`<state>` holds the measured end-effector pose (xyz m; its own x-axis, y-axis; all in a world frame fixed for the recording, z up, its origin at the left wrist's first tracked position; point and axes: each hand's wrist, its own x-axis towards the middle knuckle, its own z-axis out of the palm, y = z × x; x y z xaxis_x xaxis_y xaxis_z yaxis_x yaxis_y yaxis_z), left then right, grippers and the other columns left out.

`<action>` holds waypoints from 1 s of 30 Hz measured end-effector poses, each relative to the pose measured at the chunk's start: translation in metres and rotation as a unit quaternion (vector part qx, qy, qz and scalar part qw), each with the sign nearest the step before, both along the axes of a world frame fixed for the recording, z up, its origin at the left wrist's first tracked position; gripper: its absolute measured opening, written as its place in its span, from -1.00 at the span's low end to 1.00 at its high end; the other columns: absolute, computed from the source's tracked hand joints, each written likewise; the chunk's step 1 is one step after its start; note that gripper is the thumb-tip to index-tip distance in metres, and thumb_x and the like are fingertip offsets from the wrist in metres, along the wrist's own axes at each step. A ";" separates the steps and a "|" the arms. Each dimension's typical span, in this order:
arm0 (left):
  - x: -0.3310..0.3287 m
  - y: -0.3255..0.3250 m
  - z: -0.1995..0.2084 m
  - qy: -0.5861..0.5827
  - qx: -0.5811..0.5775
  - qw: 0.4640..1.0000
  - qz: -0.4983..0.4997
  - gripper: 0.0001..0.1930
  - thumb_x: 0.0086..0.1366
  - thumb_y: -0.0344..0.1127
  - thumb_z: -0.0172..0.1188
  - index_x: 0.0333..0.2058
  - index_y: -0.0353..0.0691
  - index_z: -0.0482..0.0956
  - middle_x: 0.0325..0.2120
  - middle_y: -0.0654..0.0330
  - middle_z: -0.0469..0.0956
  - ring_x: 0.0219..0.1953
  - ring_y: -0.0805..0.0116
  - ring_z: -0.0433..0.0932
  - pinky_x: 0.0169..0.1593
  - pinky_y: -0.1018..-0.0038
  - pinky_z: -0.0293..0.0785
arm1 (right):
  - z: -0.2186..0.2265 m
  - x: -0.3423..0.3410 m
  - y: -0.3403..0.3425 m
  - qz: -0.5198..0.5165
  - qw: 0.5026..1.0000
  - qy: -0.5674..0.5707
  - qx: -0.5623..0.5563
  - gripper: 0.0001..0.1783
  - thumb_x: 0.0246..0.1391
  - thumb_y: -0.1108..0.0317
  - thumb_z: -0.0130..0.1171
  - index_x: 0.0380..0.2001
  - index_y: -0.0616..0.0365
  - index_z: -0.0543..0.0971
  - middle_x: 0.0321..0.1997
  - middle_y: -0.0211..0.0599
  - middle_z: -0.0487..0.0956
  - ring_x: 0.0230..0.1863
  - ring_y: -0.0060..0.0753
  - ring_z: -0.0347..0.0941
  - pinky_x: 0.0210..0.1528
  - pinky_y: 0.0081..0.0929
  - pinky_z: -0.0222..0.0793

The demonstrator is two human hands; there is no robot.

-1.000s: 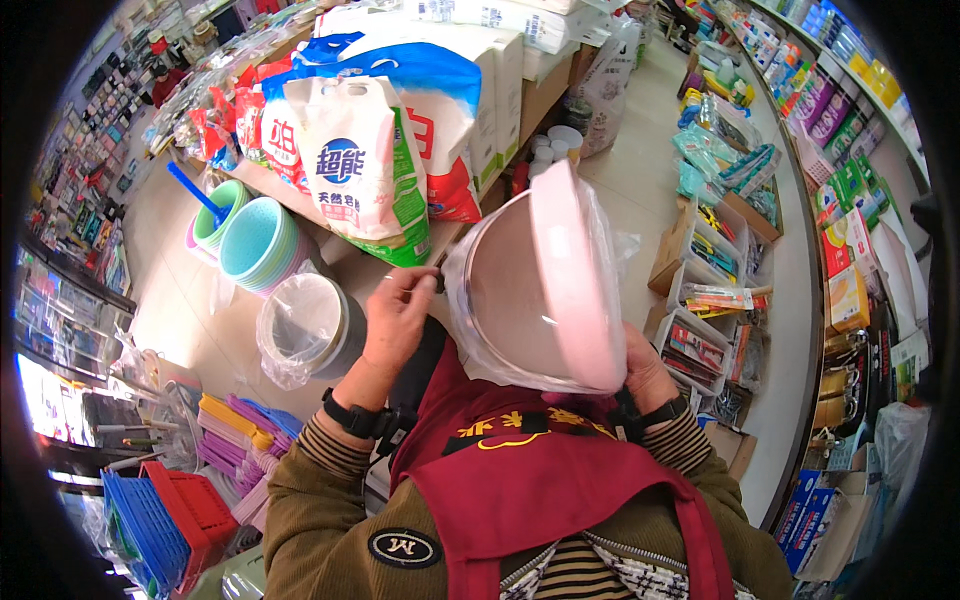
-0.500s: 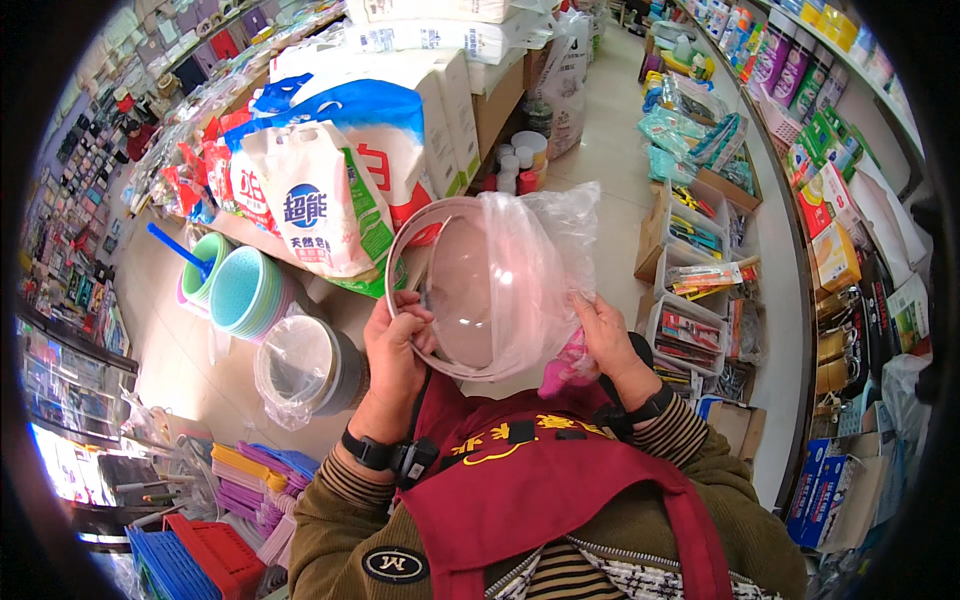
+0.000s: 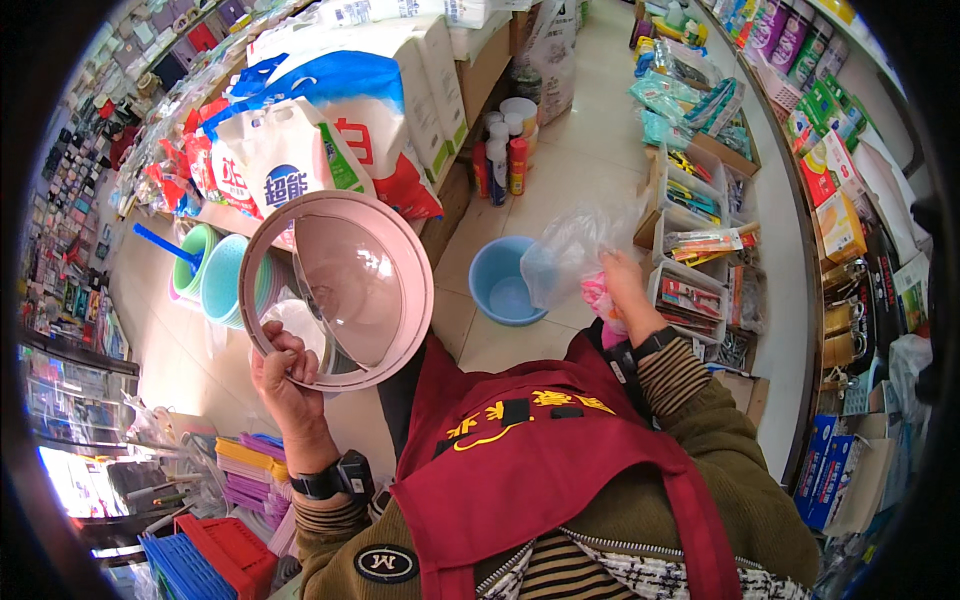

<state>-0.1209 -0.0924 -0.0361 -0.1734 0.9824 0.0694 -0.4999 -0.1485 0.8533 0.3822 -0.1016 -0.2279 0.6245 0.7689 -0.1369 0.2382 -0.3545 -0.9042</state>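
In my left hand [image 3: 288, 375] is a round pink bin [image 3: 408, 255], gripped by its near-left rim with the fingers wrapped round the edge. Its mouth tilts up toward me, showing a smooth inner wall. My right hand [image 3: 628, 285] is closed on a crumpled clear plastic bag [image 3: 572, 245] and a bright pink cloth [image 3: 602, 300]. The bag hangs to the left of that hand, apart from the bin. Below and beyond the bag, a light blue bucket [image 3: 500, 283] stands on the floor between my two hands.
Stacked green and turquoise buckets [image 3: 225, 280] stand at the left, beside large detergent bags [image 3: 370, 130]. Spray cans [image 3: 497, 170] stand near the shelf foot. Boxes of small tools [image 3: 690, 260] line the right aisle. Plastic baskets [image 3: 225, 555] lie at lower left.
My left hand has carried the pink bin left. My right hand has drawn the clear bag off it and moved right with the bag and pink cloth. The blue bucket has come into view.
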 end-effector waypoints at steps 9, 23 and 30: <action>-0.002 -0.011 0.000 -0.013 0.008 1.000 0.009 -0.57 0.05 -0.57 -0.01 -0.02 -0.41 0.41 -0.46 0.16 0.45 -0.66 0.58 0.19 -0.60 0.66 0.20 | -0.032 -0.051 0.066 0.124 0.978 0.157 -0.066 -0.27 0.24 -0.22 0.07 -0.02 0.37 0.56 -0.20 0.11 0.66 -0.17 -0.08 0.63 -0.12 -0.24 0.52; 0.043 0.000 0.037 0.061 0.066 0.995 -0.033 -0.93 0.31 -0.51 0.11 -0.25 -0.32 0.42 -0.67 0.35 0.28 -0.72 0.61 0.19 -0.64 0.65 0.18 | 0.047 -0.054 0.025 0.039 0.866 0.498 -0.017 -0.58 0.35 0.07 -0.01 -0.18 0.28 0.55 -0.31 -0.08 0.67 -0.41 -0.17 0.63 -0.32 -0.19 0.61; 0.091 0.004 0.069 0.281 0.209 0.937 0.004 -0.87 0.12 -0.48 0.21 -0.33 -0.32 0.51 -0.59 0.28 0.44 -0.58 0.49 0.41 -0.47 0.53 0.36 | 0.093 -0.051 -0.006 0.089 0.865 0.489 0.064 -0.67 0.33 0.12 0.03 -0.15 0.18 0.56 -0.24 -0.18 0.67 -0.30 -0.23 0.64 -0.21 -0.26 0.59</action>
<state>-0.0297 -0.0881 0.0334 -0.0020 0.8478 0.5304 0.0136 -0.5303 0.8477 0.3315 -0.1072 -0.1351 0.1276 0.8890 -0.4397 -0.6219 -0.2736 -0.7338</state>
